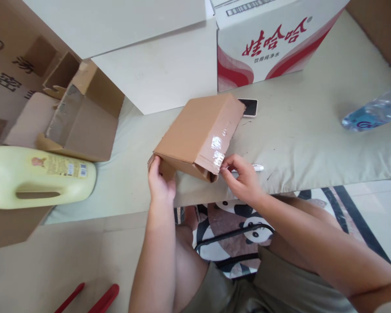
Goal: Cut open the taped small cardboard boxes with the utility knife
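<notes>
A small brown cardboard box (190,126) rests on the pale cloth-covered surface in front of me, tilted slightly. Clear tape shines on its right side. My left hand (161,182) grips the box's near left corner, thumb on top and the other fingers partly hidden beneath. At the near right corner, my right hand (239,176) pinches the edge of the taped end between thumb and fingers. A white pen-like object (258,168) lies just behind the right hand, partly covered by it. Beyond the box, a phone (250,108) is partly hidden.
White cartons (169,65) stand behind the box, one with red printing (273,48). Open cardboard boxes (87,113) and a yellow jug (68,174) are at left. A water bottle (374,111) lies at right. Red handles (106,300) show at lower left.
</notes>
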Motion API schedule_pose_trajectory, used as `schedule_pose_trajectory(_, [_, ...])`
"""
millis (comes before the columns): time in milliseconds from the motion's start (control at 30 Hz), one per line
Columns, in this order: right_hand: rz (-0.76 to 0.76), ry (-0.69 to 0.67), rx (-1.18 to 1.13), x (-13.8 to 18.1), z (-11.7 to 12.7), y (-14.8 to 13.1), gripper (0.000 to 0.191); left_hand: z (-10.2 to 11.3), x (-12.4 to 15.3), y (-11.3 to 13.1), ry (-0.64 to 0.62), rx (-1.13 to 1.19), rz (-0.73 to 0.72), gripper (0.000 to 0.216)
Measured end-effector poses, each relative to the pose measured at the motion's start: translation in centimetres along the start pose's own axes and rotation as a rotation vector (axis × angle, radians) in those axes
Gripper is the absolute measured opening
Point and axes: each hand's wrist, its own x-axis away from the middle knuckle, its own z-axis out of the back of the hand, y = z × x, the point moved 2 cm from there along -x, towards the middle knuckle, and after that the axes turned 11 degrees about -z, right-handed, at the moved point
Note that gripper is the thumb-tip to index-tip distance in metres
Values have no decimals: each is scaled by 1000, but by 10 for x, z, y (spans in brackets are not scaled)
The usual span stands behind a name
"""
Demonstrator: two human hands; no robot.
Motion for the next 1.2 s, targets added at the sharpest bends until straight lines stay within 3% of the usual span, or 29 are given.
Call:
schedule_pose_trajectory(233, [-67, -33, -7, 1, 3, -6, 6, 3, -3, -2, 15, -15, -56, 31])
schedule_pose_trajectory(867, [-65, -71, -25, 2, 2, -5, 7, -2, 2, 3, 90, 20, -62, 27])
schedule_pose_trajectory(1200, [-96, -117, 47, 6, -2, 3, 9, -14, 22, -1, -55, -54, -129, 29])
